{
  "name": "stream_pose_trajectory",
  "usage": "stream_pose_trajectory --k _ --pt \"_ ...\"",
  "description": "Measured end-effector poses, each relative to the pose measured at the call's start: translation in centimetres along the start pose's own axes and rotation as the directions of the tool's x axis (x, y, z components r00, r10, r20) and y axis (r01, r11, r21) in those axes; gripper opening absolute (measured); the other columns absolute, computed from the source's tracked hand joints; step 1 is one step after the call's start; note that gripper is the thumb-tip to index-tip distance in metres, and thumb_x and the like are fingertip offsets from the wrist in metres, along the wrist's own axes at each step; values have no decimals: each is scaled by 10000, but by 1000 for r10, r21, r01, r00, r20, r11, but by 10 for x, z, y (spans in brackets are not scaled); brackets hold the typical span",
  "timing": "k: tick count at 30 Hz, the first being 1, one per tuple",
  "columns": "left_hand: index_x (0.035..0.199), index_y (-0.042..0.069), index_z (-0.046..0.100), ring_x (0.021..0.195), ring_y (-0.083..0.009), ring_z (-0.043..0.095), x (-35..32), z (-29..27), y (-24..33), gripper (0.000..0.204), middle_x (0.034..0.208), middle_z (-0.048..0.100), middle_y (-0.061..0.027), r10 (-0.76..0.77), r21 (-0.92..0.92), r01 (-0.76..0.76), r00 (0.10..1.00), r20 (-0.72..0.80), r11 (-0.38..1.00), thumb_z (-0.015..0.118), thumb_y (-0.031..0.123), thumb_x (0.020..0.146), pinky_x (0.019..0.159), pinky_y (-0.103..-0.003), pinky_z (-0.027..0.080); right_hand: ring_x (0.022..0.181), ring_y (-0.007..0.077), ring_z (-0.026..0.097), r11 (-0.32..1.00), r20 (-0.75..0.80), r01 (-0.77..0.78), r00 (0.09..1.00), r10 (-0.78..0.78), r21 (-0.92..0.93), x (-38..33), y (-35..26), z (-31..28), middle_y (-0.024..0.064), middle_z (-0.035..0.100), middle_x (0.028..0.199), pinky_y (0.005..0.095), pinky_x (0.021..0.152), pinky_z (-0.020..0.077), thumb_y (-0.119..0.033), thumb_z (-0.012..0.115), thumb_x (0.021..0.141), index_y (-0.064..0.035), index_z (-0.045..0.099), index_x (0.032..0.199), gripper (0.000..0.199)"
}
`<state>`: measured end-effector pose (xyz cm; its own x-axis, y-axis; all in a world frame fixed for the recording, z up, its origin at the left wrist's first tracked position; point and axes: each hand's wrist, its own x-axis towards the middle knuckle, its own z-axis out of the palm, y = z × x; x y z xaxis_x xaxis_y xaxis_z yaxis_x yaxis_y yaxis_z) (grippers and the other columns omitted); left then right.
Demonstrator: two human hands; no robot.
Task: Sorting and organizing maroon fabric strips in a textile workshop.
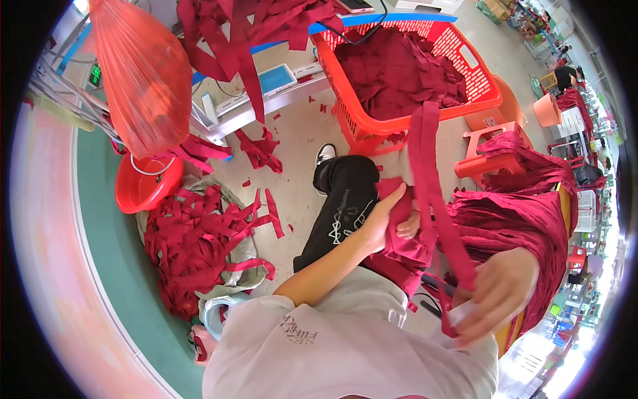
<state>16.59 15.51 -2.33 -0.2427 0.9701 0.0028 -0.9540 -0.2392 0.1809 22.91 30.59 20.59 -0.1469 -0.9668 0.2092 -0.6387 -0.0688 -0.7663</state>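
My left hand is closed around a folded bundle of dark red fabric above my lap. A long dark red fabric strip runs from the red basket past that bundle to my right hand. My right hand is near my right side, its fingers curled and slightly blurred at the strip's lower end. Inside the basket lies a heap of dark red fabric pieces. Close by my right hand, a large pile of long dark red fabric is draped.
A sack of red scraps and a red basin stand left. A red plastic bag hangs by the metal-framed table, with fabric strips on top. A red stool stands right of the basket. Scraps litter the floor.
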Motion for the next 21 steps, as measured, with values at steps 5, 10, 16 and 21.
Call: stream_pose_trajectory --k 5,10,16,21 --pt "872 3 641 541 -205 476 19 15 -4 827 624 551 -63 77 -108 -124 929 -362 986 335 771 886 525 -340 385 548 98 620 512 -183 -357 653 735 781 -47 44 128 76 687 713 251 473 439 -47 666 885 12 663 951 89" --pt "649 78 462 564 -167 328 22 -30 14 379 571 345 -15 131 -139 -92 942 309 986 580 377 850 587 -320 310 527 14 389 111 -115 -29 -205 972 993 -89 70 276 -84 441 605 199 494 273 -37 683 846 -66 575 801 121" --pt "614 94 450 536 -169 327 13 -31 43 310 554 335 -6 128 0 -137 930 345 991 633 279 782 584 -321 295 483 144 502 42 -71 -58 -776 627 997 -137 83 481 24 548 624 350 455 359 -175 595 903 -42 575 715 231" --pt "641 101 440 538 -154 328 -1 -22 59 311 560 342 5 288 18 -299 931 225 954 587 288 841 566 -315 291 635 234 671 -578 160 91 -985 69 811 -140 81 645 161 698 814 393 603 527 -372 682 802 11 692 797 383"
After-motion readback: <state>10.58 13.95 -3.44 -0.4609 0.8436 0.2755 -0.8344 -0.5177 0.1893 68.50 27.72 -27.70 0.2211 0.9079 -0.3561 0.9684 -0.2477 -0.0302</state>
